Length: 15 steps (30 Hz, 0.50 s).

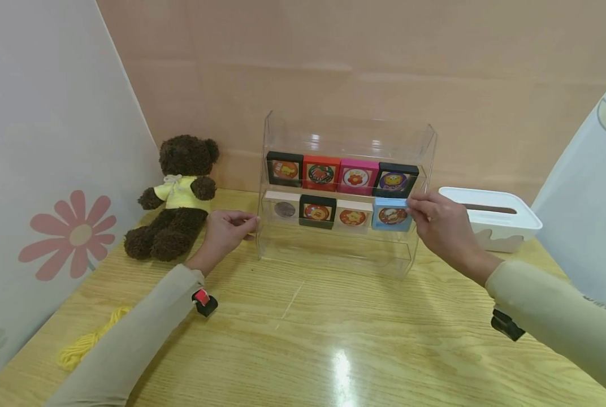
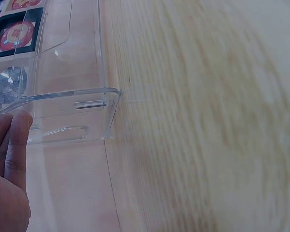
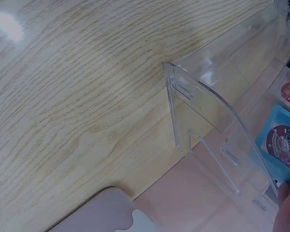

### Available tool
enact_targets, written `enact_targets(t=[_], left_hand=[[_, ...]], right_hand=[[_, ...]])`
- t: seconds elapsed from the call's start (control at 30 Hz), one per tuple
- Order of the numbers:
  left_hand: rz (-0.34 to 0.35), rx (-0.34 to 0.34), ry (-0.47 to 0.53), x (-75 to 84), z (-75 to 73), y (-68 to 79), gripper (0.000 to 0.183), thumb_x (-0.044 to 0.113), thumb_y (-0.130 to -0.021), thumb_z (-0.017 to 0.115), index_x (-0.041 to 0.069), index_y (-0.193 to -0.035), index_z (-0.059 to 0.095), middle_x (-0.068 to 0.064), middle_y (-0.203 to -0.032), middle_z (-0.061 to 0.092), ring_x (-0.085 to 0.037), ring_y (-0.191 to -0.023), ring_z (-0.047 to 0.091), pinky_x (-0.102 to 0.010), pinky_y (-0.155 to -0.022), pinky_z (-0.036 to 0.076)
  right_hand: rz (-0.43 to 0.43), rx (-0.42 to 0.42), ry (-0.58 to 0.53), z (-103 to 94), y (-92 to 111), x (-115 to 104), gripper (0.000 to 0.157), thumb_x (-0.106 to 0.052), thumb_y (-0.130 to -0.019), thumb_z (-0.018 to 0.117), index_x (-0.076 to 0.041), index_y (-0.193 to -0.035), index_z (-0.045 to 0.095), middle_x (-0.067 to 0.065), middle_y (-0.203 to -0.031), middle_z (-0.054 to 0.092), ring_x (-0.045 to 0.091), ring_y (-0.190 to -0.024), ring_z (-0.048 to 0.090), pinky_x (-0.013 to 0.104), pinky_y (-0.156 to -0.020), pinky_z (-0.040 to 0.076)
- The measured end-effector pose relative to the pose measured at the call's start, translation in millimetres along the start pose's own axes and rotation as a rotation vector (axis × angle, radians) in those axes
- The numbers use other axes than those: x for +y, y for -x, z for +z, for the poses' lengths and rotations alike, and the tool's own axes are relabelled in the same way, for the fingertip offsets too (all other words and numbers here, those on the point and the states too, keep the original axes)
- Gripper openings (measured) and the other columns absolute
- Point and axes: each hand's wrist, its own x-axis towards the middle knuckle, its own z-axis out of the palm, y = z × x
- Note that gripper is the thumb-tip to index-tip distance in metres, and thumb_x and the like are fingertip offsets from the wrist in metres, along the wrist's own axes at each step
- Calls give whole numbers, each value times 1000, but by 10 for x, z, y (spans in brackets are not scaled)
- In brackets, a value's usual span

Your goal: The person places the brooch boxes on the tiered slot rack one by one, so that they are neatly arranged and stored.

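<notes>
A clear acrylic display rack with stepped tiers stands on the table, holding small square boxes with round stickers. My right hand pinches the light blue box at the right end of the middle tier. The right wrist view shows fingertips at the edge of this blue box, just inside the rack's side panel. At the rack's left side, my left hand grips the edge of the side panel with thumb and fingers. To the blue box's left are a pale box, a black box and a white box.
On the upper tier are black, red and pink boxes. A brown teddy bear in a yellow shirt sits at the left. A white tissue box stands at the right, and yellow yarn lies at the front left.
</notes>
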Motion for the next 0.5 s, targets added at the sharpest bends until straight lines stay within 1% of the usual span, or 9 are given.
enact_targets(t=[0.2,0.33,0.5], left_hand=[[19,7,-7,-16,1,-14,18,8,-87,69,-10,-92,72,-19,-77,69,-19,-58,67,-34,-56,60],[28,6,-6,-16,1,-15,19,7,-87,69,-11,-92,72,-19,-76,69,-17,-59,68,-34,-56,60],[17,1,3,-20,-7,-9,19,8,-87,69,-10,-91,72,-20,-77,69,-19,-59,68,-35,-56,60]], right_hand=[[25,-88,24,-4,6,-41,15,11,-77,69,10,-92,72,18,-89,67,33,-78,65,48,-62,56],[22,-120,35,-2,-13,-56,13,12,-77,68,10,-90,72,19,-89,68,34,-78,65,49,-65,56],[20,-166,44,-2,-40,-77,13,12,-76,66,10,-88,71,19,-88,68,34,-80,65,49,-71,55]])
